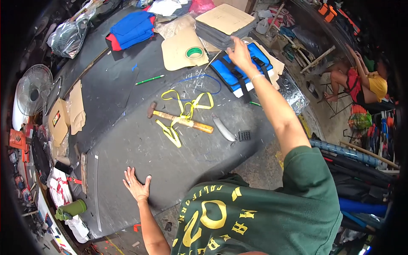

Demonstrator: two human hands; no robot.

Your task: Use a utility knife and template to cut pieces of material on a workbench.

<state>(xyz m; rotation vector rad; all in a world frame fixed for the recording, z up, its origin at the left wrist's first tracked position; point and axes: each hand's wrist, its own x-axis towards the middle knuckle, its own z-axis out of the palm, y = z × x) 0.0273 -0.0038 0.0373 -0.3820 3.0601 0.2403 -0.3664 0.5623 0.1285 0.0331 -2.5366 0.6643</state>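
My left hand point(137, 183) lies flat on the dark tabletop point(127, 157), fingers spread and holding nothing. Stretched to the far right, my right hand point(241, 55) is over the far edge of a blue bag point(229, 73) with black straps. Its thumb and forefinger look apart, and nothing shows between them; the other fingers are partly hidden. Beside the bag is a thin pointed tool point(212, 60), its kind unclear. A stack of dark sheets point(221, 36) topped with tan card is just beyond that hand. Green tape point(194, 53) sits on a card to its left.
Mid-table are a wooden-handled hammer point(182, 121), yellow straps point(199, 103), a curved grey blade-like piece point(223, 129) and a small black block point(244, 135). A green pencil point(149, 80) lies farther off. A fan point(36, 90) stands left; another person point(361, 83) sits at right.
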